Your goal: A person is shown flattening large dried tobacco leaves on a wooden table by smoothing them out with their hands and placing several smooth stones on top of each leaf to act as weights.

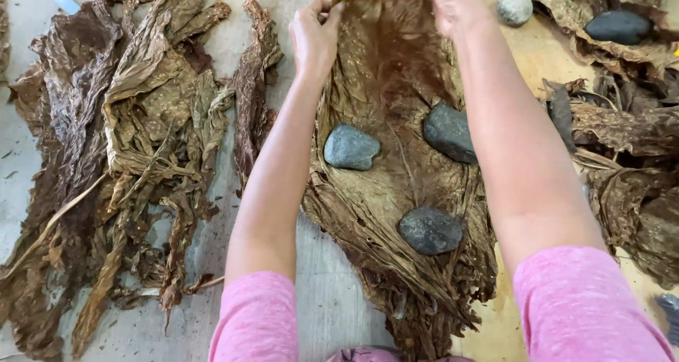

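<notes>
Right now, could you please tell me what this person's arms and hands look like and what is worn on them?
Both arms are bare from hand to upper arm, where short pink knit-fabric sleeves begin; the right one matches. The left hand and right hand wear no gloves, and no rings, watch or bracelets show. The right hand's fingers are cut off by the top edge of the picture.

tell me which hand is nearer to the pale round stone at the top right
Right. The right hand grips the top of the stacked leaf just left of the pale stone. The left hand pinches the leaf's left edge, farther off.
</notes>
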